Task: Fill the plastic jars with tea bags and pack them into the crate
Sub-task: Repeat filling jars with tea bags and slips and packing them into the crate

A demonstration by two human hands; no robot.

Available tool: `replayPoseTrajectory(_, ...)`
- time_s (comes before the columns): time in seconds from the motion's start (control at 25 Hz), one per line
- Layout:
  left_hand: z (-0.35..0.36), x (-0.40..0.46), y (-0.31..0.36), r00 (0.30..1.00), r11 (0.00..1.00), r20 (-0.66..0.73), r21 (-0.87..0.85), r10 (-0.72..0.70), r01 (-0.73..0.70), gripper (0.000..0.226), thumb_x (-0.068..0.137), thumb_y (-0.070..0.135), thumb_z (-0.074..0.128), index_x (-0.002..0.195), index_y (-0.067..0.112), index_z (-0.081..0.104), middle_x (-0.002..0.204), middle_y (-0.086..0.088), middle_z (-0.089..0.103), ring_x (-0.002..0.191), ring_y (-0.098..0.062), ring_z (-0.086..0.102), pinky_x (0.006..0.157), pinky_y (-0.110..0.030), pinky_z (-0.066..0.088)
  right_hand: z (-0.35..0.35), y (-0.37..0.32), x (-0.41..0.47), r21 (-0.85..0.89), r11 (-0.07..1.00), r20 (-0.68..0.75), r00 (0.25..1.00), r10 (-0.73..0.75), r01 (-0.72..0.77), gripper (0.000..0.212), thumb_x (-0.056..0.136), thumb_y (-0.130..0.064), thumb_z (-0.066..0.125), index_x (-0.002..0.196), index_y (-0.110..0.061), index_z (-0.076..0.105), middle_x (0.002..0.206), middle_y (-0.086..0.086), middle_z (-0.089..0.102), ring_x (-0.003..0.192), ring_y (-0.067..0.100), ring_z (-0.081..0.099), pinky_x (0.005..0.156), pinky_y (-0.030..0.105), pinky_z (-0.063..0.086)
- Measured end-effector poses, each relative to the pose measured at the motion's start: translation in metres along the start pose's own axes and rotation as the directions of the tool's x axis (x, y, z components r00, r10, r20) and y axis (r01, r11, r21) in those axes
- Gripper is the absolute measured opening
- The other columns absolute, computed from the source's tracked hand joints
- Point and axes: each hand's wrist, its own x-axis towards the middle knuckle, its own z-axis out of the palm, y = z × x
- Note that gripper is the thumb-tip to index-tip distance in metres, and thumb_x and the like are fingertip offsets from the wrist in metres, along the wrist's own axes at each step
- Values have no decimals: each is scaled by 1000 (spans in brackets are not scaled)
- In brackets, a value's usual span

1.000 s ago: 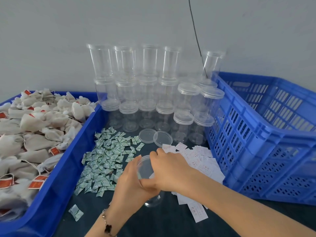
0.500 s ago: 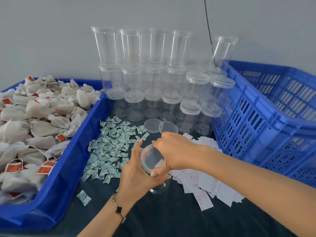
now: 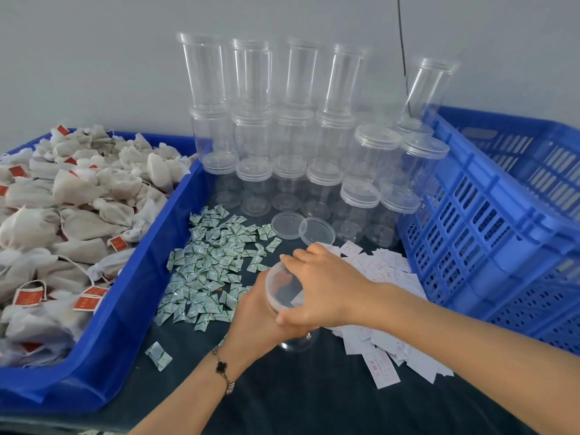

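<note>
A clear plastic jar (image 3: 295, 342) stands on the dark table in front of me. My left hand (image 3: 257, 318) grips its side from the left. My right hand (image 3: 323, 287) curls over its top, fingers and thumb round the clear lid (image 3: 281, 290). Tea bags (image 3: 72, 199), beige with red tags, fill the blue tray (image 3: 138, 287) at the left. The blue slatted crate (image 3: 489, 233) stands at the right, its inside mostly out of view. Several stacked empty jars (image 3: 282, 136) line the wall behind.
Small green-and-white sachets (image 3: 213, 262) lie scattered left of the jar, one apart (image 3: 158, 356). White paper slips (image 3: 389, 312) are spread under my right forearm. Two loose clear lids (image 3: 301, 227) lie in front of the jar stack. A black cable (image 3: 401, 42) hangs down the wall.
Both hands stay on the jar; my right hand has shifted on the lid, and the jar sits a little nearer the sachets. The view has tilted slightly.
</note>
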Motion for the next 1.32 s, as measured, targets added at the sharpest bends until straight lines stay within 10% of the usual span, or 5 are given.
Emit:
replayPoseTrajectory(0.44,-3,3,-12,995,997,68,30,66,-68,81,39,59,79,111,36,48,92,20,65,85,10,61,68,-10,47,-24,-28,8,-219,974,184,979,91,-50,52,78,-56,57,115,-22,46,111,5,55,82,22,51,61,33,40)
replayPoseTrajectory(0.64,-3,4,-10,993,996,86,34,78,-81,90,42,59,78,121,32,45,103,26,60,95,18,55,75,-5,43,-42,-18,9,-27,999,376,926,27,-18,97,69,-48,73,144,-42,12,152,-1,18,139,36,20,97,47,39)
replayPoseTrajectory(0.84,-3,3,-11,996,998,63,11,65,-66,86,38,59,78,113,34,47,94,27,64,90,16,57,71,-3,42,-29,-23,13,-341,940,191,978,83,-13,70,71,-62,60,131,-31,39,97,-1,50,80,21,49,53,27,30)
replayPoseTrajectory(1.04,-3,3,-13,991,994,76,-2,108,-108,86,44,57,80,119,36,44,104,26,62,98,12,57,74,-7,44,-43,-19,13,-94,996,326,945,37,-6,103,68,-69,61,139,-55,-12,157,-3,3,142,33,12,98,53,36)
replayPoseTrajectory(1.32,-1,5,-19,991,993,74,-44,110,-107,78,43,51,87,109,47,45,107,27,63,103,11,57,82,-4,40,-68,-6,28,8,993,221,968,-119,121,62,62,-33,74,112,-43,39,96,-10,39,74,10,50,47,22,38)
